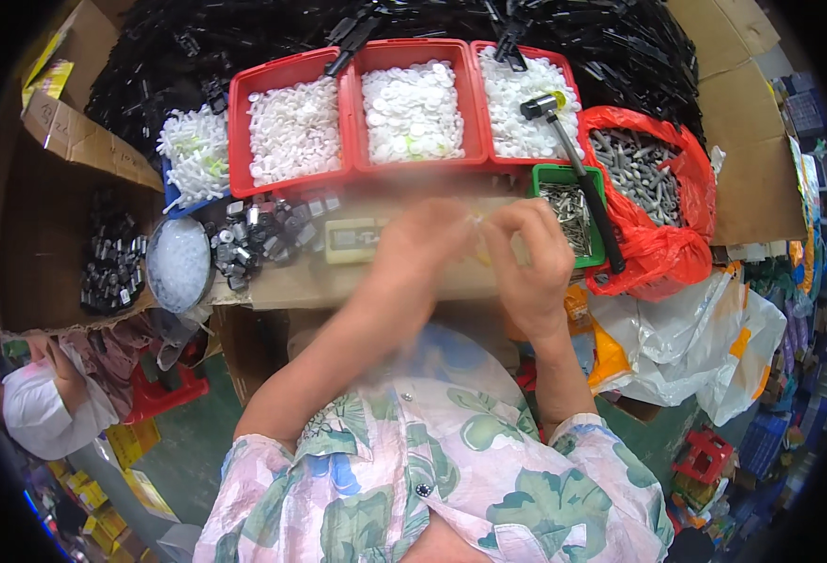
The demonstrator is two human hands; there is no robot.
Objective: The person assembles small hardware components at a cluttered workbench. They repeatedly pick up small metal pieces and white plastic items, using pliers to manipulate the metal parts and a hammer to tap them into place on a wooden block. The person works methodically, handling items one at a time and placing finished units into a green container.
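My left hand (425,235) is over the middle of the work board, smeared by motion, so its fingers cannot be made out. Close beside it, my right hand (536,249) is closed in a pinch, thumb against fingertips. Something small and pale shows at its fingertips, too blurred to name. A cream rectangular block (350,241) with a recess lies left of my left hand. Right of my right hand stands a green tray (597,246) of small metal pins. A hammer (587,188) with a black handle rests across that tray's edge.
Red trays (348,113) of small white plastic parts line the back, before a heap of black parts (245,38). A red bag (676,253) holds grey pieces. Small black-and-clear parts (245,239) and a translucent oval dish (179,265) lie left. A cardboard box (43,216) stands further left.
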